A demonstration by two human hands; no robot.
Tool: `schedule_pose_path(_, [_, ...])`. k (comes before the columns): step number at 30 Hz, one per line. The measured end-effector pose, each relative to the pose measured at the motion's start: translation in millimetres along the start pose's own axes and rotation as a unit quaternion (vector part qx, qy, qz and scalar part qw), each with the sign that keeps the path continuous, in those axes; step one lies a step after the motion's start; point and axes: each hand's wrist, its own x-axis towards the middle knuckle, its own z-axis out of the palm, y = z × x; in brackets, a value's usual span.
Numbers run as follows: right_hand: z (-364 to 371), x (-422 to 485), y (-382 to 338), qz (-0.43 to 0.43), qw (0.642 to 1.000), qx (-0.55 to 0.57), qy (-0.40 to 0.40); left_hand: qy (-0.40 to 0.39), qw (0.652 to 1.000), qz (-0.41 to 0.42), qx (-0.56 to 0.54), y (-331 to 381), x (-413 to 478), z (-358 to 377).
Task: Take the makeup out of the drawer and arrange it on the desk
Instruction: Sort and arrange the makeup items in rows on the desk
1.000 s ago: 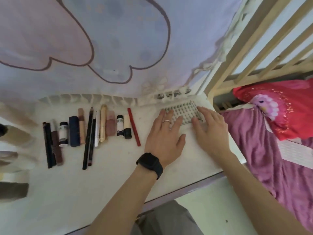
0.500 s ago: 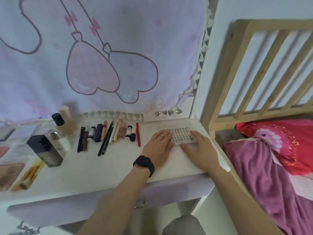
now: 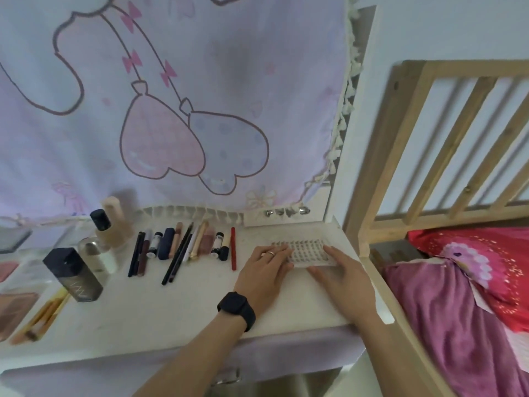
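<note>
1. Lash tray [image 3: 307, 249], the piece of makeup being handled, lay flat on the counter [image 3: 171, 310] near its far right corner, close to the back edge.
2. Its long axis ran left to right, roughly parallel to the counter's front edge, so each short end faced one hand.
3. Left hand [image 3: 262, 275] lay flat with straight, slightly spread fingers, whose tips rested on the tray's left end.
4. Right hand [image 3: 343, 279] was flat too, its straight fingers touching the tray's near right corner and right end. Neither hand pinched or lifted anything.
5. The tray sat just ahead of both hands, bracketed between their fingertips, with neither hand nearer. It looked like a squaring-up step, and either hand could nudge the tray along its long axis.
6. Just left of the left hand lay a red pencil [image 3: 233, 252], then a row of pencils and tubes [image 3: 183, 247] set side by side, pointing away from the person and so crosswise to the tray.
7. Bottles [image 3: 73, 275] stood further left.
8. Below the front edge a drawer [image 3: 128, 373] showed dimly, and I could not tell whether it was pulled out.
</note>
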Motion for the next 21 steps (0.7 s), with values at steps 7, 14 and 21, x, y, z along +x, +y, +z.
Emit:
schedule_pose_path(7, [-1.8,8.0,-12.5,0.052,0.996,0.068,-0.024,0.017,1.000,0.019,-0.006,1.5,1.3,2.3])
schedule_pose_path(14, [0.9,-9.8,-18.8,0.033,0.977,0.209,0.038,0.015,0.999,0.046,-0.018,2.6,-1.2,2.7])
schedule_pose_path(21, [-2.5,-28.7,-12.3,-0.009,0.963,0.267,0.036,-0.004,0.995,0.013,-0.096,1.3,-6.6,-5.9])
